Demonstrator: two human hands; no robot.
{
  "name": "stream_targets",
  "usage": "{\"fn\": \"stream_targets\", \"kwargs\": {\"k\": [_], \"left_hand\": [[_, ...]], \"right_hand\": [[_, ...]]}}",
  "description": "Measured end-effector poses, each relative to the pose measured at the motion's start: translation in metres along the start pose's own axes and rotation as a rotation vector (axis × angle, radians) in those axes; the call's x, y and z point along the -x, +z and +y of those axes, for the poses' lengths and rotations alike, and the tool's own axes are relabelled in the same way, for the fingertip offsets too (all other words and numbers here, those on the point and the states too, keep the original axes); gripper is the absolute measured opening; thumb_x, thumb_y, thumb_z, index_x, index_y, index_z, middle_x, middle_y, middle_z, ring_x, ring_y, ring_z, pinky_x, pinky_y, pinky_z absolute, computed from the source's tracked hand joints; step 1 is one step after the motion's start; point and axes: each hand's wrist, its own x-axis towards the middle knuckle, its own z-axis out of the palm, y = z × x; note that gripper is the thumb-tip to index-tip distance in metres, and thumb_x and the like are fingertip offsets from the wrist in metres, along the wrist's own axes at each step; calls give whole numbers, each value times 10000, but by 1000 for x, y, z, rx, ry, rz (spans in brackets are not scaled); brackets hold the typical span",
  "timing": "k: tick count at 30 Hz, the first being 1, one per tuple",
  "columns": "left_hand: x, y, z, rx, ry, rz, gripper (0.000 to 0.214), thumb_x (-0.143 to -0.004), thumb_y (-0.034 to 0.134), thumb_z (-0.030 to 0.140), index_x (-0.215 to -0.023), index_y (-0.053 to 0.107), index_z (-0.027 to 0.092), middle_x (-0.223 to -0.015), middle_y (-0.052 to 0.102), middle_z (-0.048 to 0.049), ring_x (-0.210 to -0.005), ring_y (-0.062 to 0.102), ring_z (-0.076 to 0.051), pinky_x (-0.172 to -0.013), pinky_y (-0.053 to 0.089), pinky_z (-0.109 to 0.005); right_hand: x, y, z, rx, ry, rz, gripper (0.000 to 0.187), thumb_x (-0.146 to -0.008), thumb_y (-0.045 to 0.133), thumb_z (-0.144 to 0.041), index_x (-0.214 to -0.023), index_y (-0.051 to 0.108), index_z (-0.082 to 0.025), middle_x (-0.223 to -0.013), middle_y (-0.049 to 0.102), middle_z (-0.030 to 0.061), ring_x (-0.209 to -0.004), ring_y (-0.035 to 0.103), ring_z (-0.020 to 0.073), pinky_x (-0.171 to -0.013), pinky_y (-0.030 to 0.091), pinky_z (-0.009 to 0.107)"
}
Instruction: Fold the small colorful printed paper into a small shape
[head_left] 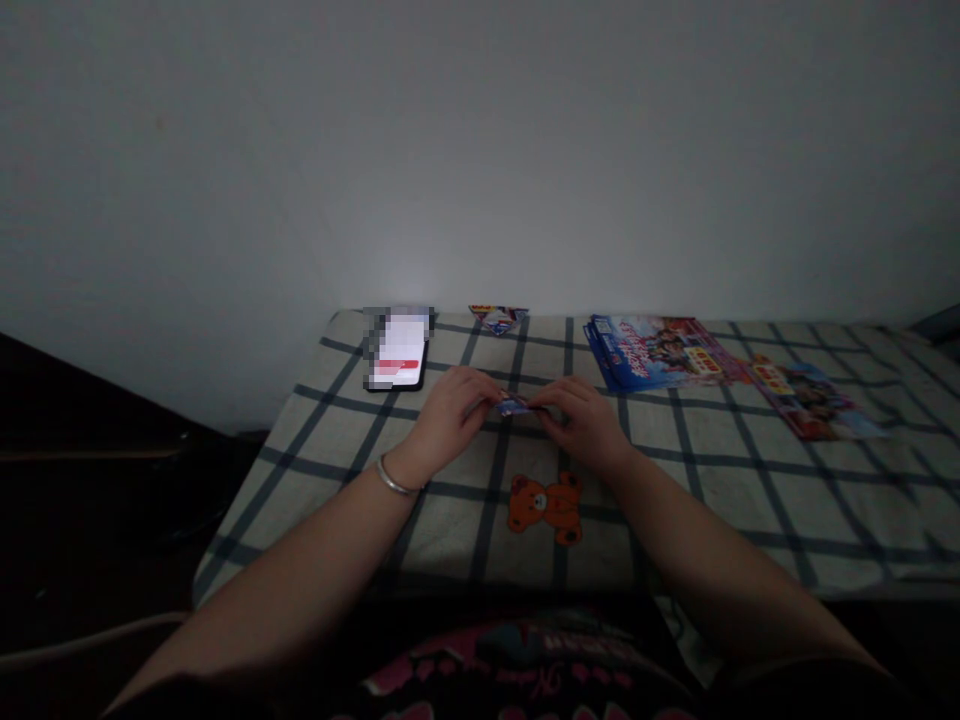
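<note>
A small folded piece of printed paper [514, 404], blue and purple in colour, is held between both hands above the checked cloth. My left hand [456, 412], with a silver bangle at the wrist, pinches its left end. On the other side, my right hand [583, 420] pinches the right end between thumb and fingers. Beyond the hands, close to the wall, lies a folded paper triangle [498, 318] with a similar print. The paper's exact folds are too small and dim to make out.
A lit phone [400, 350] lies to the left. Printed leaflets [649, 350] are stacked at the right, with another leaflet [817, 398] beside them. The checked tablecloth [442, 530] bears a bear picture [546, 508]. A pale wall [480, 150] rises behind the table.
</note>
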Motion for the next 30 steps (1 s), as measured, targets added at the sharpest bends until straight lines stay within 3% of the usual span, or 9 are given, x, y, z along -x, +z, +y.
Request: {"fn": "stream_targets", "kwargs": {"k": [6, 15, 18, 20, 23, 30], "left_hand": [[3, 3, -7, -124, -108, -102, 177, -800, 537, 45, -845, 646, 177, -976, 633, -61, -925, 585, -203, -820, 495, -365], [4, 6, -12, 7, -172, -253, 269, -834, 452, 15, -916, 661, 163, -958, 624, -59, -930, 593, -179, -860, 518, -347], [3, 2, -7, -11, -118, -305, 207, -867, 488, 66, -933, 656, 168, -981, 630, -61, -956, 586, -187, -875, 508, -358], [2, 0, -4, -66, -43, -365, 109, -886, 577, 185, -958, 659, 181, -1030, 640, -61, -986, 580, -208, -896, 493, -391], [2, 1, -1, -209, 35, -427, 212, -839, 695, 330, -995, 656, 191, -1092, 649, -60, -1030, 567, -242, -964, 447, -452], [2, 5, 3, -443, 85, -447, 95, -910, 624, 273, -970, 674, 219, -1105, 683, -19, -1016, 593, -206, -1060, 376, -485]], "right_hand": [[-1, -3, 0, 5, -97, -56, 141, -885, 605, -191, -977, 694, -251, -1019, 729, 31, -988, 631, 196, -922, 500, 382], [-2, 1, 0, 77, -198, -181, 119, -877, 628, -190, -967, 702, -210, -1013, 738, 52, -1001, 636, 210, -925, 515, 380], [-2, 1, -1, 129, -196, -205, 113, -881, 624, -202, -964, 702, -208, -1013, 735, 58, -992, 636, 219, -916, 512, 387], [-2, 1, -3, 155, -190, -220, 114, -885, 624, -217, -969, 700, -207, -1019, 733, 60, -987, 633, 223, -910, 510, 387], [-3, 0, -5, 173, -165, -258, 125, -885, 627, -226, -983, 700, -200, -1027, 730, 66, -977, 632, 226, -893, 512, 378], [-2, 1, -4, 128, -109, -309, 221, -848, 658, -234, -1062, 698, -198, -1163, 696, 85, -1117, 598, 243, -966, 491, 403]]}}
